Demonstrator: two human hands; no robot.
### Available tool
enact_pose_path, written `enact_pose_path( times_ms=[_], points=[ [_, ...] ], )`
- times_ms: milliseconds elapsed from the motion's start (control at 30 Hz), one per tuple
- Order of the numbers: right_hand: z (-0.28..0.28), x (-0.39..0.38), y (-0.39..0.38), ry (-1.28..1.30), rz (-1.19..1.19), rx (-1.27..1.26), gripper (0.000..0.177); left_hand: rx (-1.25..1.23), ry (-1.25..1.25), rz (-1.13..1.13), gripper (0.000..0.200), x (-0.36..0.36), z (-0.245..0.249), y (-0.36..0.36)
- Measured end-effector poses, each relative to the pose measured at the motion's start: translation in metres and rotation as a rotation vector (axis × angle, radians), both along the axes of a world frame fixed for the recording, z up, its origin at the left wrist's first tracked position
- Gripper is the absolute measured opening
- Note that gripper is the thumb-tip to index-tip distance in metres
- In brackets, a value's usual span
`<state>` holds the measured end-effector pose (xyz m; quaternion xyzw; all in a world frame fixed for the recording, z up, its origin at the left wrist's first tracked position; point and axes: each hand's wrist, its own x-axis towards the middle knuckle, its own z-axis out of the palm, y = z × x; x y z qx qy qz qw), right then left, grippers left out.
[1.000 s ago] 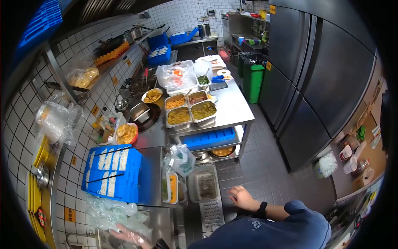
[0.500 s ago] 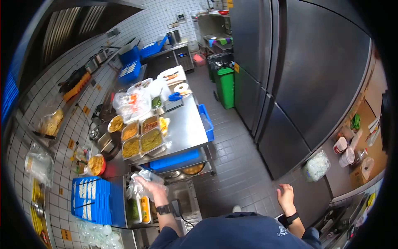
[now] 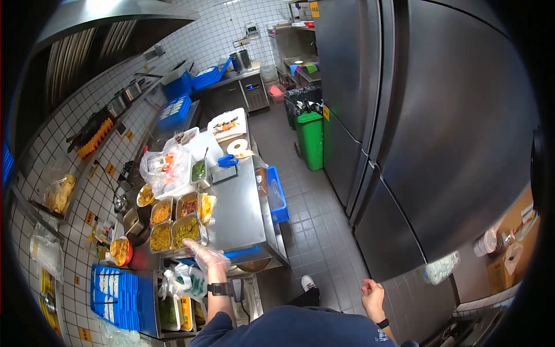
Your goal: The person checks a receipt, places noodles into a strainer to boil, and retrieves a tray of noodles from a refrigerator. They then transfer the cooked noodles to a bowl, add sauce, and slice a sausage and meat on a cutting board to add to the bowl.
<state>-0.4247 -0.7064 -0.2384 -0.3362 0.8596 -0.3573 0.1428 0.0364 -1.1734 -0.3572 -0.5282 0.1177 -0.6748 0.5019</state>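
Two hands show: the gloved left hand (image 3: pixel 209 256), fingers extended, grips nothing visibly; contact is unclear. At its eleven o'clock sits the steel pan of chopped greens (image 3: pixel 186 230), probably stiff, weighty, slick under plastic, best held by opposite rims. Between three and four o'clock, the right hand (image 3: pixel 373 297) curls loosely, apparently holding nothing.

Food pans (image 3: pixel 186 229) — on the table (image 3: pixel 237 205), left of the refrigerator (image 3: pixel 457 115).

My navy short-sleeved shirt (image 3: pixel 289 328), white lettering (image 3: pixel 382 336), clear plastic glove (image 3: pixel 217 259) on my left hand (image 3: pixel 203 253), black wristbands (image 3: pixel 218 289), white shoe (image 3: pixel 308 283)
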Motion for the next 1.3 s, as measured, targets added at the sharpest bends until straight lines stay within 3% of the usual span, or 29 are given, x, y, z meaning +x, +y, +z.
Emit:
enact_pose_path(
  times_ms=[33, 100, 133, 167, 200, 233, 267, 333, 467, 567, 600, 633, 667, 767, 833, 900, 967, 1033, 1100, 1133, 1167, 1233, 1267, 1300],
  points=[
    [0.002, -0.009, -0.024, 0.022, 0.046, -0.062, 0.023, 0.219, 0.291, -0.017, 0.097, -0.056, 0.070, 0.025],
    [0.019, -0.026, -0.080, 0.051, 0.154, -0.170, 0.022, 0.509, 1.068, 0.082, 0.097, -0.202, 0.273, 0.100],
    [0.036, -0.032, -0.109, 0.054, 0.220, -0.211, 0.022, 0.510, 1.071, 0.091, 0.097, -0.209, 0.261, 0.088],
    [0.052, -0.036, -0.138, 0.045, 0.278, -0.247, 0.023, 0.160, 1.860, -0.413, 0.089, -0.216, 0.235, 0.068],
    [0.067, -0.038, -0.169, 0.038, 0.339, -0.286, 0.024, -0.352, 2.531, -1.002, 0.082, -0.224, 0.209, 0.048],
    [0.085, -0.037, -0.197, -0.004, 0.421, -0.337, 0.027, -1.085, 2.972, -1.709, 0.076, -0.238, 0.210, 0.039],
    [0.096, -0.037, -0.224, 0.021, 0.525, -0.392, 0.030, -1.113, 2.964, -1.706, 0.076, -0.252, 0.212, 0.033],
    [0.124, -0.028, -0.268, -0.012, 0.716, -0.449, 0.034, -0.487, 2.767, -1.354, 0.084, -0.297, 0.261, 0.043],
    [0.141, -0.007, -0.332, -0.041, 0.900, -0.536, 0.036, -0.417, 2.740, -1.520, 0.077, -0.338, 0.259, 0.020],
    [0.130, -0.008, -0.369, -0.111, 1.017, -0.539, 0.030, -0.534, 2.682, -1.635, 0.073, -0.334, 0.231, 0.004],
    [0.126, -0.010, -0.379, -0.152, 1.035, -0.556, 0.025, -0.691, 2.653, -1.707, 0.068, -0.330, 0.197, -0.010],
    [0.126, -0.014, -0.389, -0.192, 1.051, -0.572, 0.020, -0.750, 2.637, -1.702, 0.068, -0.327, 0.193, -0.009],
    [0.130, -0.018, -0.399, -0.172, 1.068, -0.593, 0.011, -0.780, 2.596, -1.677, 0.067, -0.323, 0.195, -0.009],
    [0.128, -0.032, -0.424, -0.191, 1.233, -0.440, 0.010, -0.727, 2.437, -1.674, 0.064, -0.320, 0.204, -0.002],
    [0.128, -0.034, -0.434, -0.205, 1.315, -0.446, 0.010, -1.014, 2.410, -1.398, 0.063, -0.318, 0.204, -0.001],
    [0.121, -0.032, -0.438, -0.189, 1.532, -0.492, 0.011, -1.009, 2.318, -1.422, 0.064, -0.311, 0.192, 0.002],
    [0.118, -0.025, -0.438, -0.205, 1.677, -0.501, 0.013, -1.447, 2.392, -1.465, 0.064, -0.318, 0.205, 0.011],
    [0.118, -0.018, -0.435, -0.234, 1.771, -0.523, 0.015, -1.484, 2.358, -1.511, 0.064, -0.313, 0.201, 0.019],
    [0.117, -0.014, -0.433, -0.250, 1.825, -0.523, 0.017, -1.731, 2.388, -1.504, 0.069, -0.312, 0.206, 0.032],
    [0.116, -0.013, -0.433, -0.267, 1.866, -0.531, 0.017, -1.622, 2.391, -1.276, 0.068, -0.308, 0.209, 0.041],
    [0.115, -0.010, -0.432, -0.287, 1.909, -0.542, 0.018, -1.643, 2.369, -1.272, 0.068, -0.313, 0.221, 0.048],
    [0.112, -0.005, -0.428, -0.310, 1.958, -0.539, 0.018, -1.848, 2.496, -1.286, 0.073, -0.321, 0.243, 0.056],
    [0.115, -0.003, -0.426, -0.343, 1.975, -0.512, 0.017, -1.860, 2.418, -1.426, 0.074, -0.308, 0.223, 0.061],
    [0.117, 0.000, -0.424, -0.373, 1.990, -0.485, 0.016, -1.876, 2.392, -1.428, 0.074, -0.303, 0.220, 0.069]
  ],
)
